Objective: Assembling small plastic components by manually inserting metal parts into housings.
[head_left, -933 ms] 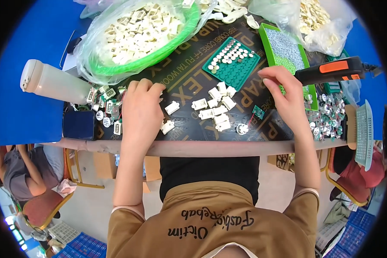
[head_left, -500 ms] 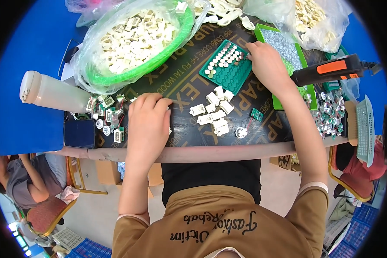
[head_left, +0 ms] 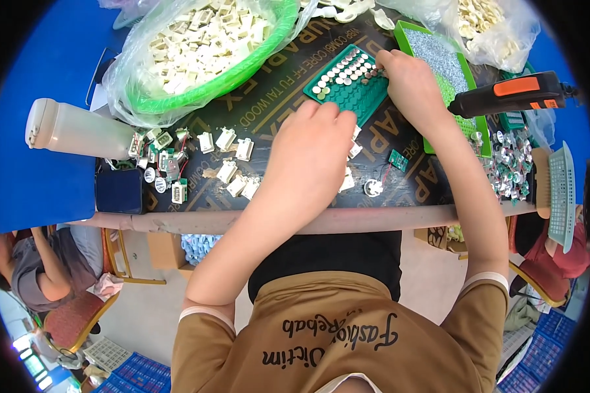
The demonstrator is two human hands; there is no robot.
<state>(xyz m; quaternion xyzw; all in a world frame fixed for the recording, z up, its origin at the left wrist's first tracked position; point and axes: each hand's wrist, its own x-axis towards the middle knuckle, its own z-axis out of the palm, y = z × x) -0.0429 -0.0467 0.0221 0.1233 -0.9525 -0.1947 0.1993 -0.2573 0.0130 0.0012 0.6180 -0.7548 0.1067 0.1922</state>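
A green tray [head_left: 355, 93] with rows of small round metallic discs [head_left: 347, 69] lies ahead of me. At its right edge my right hand [head_left: 410, 88] has its fingers pinched together by the discs; what they hold is too small to make out. My left hand [head_left: 311, 164] is curled downward below the tray, over white plastic housings [head_left: 346, 180] that it partly covers. Its fingertips are hidden, and so is anything in them. More white housings [head_left: 227, 171] lie loosely to the left of that hand. A small green circuit board [head_left: 398, 160] wired to a round silvery part [head_left: 373, 188] lies to the right.
A bag-lined green basket [head_left: 203, 98] full of white parts stands far left. Below it are a bottle [head_left: 78, 128], a dark phone-like slab [head_left: 119, 191] and wired assemblies [head_left: 167, 164]. A black-orange tool [head_left: 508, 93] crosses a green tray of grey bits [head_left: 432, 56]. Other people sit behind.
My left hand has moved right, from the left housings to the middle group, uncovering several housings at left. My right hand stays at the tray's right edge. The whole view has shifted slightly.
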